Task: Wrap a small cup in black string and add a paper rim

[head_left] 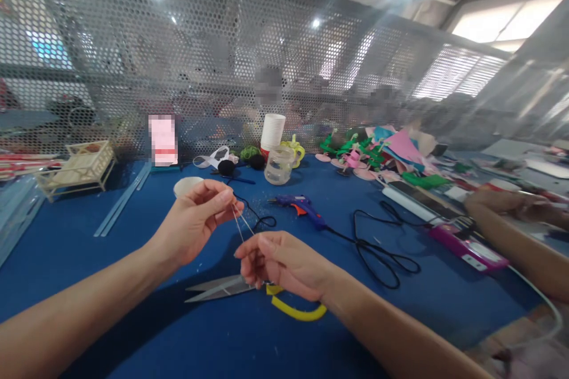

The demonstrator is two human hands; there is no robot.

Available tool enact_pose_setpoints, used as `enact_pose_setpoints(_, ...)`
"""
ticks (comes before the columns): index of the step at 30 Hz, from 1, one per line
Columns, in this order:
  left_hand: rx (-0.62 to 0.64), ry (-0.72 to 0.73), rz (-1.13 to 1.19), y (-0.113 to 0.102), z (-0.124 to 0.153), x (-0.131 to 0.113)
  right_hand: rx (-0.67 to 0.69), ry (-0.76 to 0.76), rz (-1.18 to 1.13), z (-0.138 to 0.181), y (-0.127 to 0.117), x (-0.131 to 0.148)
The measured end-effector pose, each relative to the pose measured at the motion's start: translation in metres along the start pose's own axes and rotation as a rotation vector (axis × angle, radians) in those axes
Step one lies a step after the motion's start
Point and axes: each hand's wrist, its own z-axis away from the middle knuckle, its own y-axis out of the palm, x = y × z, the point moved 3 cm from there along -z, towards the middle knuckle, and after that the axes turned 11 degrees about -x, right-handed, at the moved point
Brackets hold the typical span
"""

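Observation:
My left hand (pixel 200 216) and my right hand (pixel 278 260) are raised over the blue table (pixel 133 308), both pinched shut on a thin pale thread (pixel 242 225) stretched between them. Thread snips (pixel 258 293) with steel blades and a yellow handle lie on the table just below my right hand. A black cord (pixel 255 216) loops on the cloth behind my fingers. A white round disc (pixel 186 185) lies beyond my left hand.
A blue glue gun (pixel 302 207) with a black cable (pixel 382 254) lies mid-table. Paper cups (pixel 272 130), a clear jar (pixel 279 166), a small wooden bed (pixel 80 169), coloured felt pieces (pixel 391 154) and a perforated screen (pixel 222 59) stand behind. Another person's arm (pixel 515 231) rests at right near a pink case (pixel 466 246).

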Motion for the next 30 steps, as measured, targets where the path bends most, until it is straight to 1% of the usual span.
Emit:
enact_pose_setpoints(5,-0.052,0.076,0.034,-0.0021,-0.0060,-0.0058,-0.018,0.051,-0.053,-0.0017,-0.0033,-0.0036)
enact_pose_setpoints(15,0.011,0.144,0.019,-0.0025,-0.0056,-0.0052,-0.092,0.080,-0.066,-0.0040,-0.0024,-0.0072)
enact_pose_setpoints(20,0.004,0.161,0.024,-0.0017,-0.0056,-0.0072,-0.120,0.080,-0.068,-0.0036,-0.0010,-0.0079)
enact_pose_setpoints(26,-0.006,0.184,0.026,-0.0037,-0.0073,-0.0076,-0.110,0.104,-0.093,-0.0029,-0.0001,-0.0095)
enact_pose_setpoints(30,0.001,0.192,0.013,-0.0036,-0.0070,-0.0071,-0.098,0.081,-0.094,-0.0026,0.0002,-0.0092)
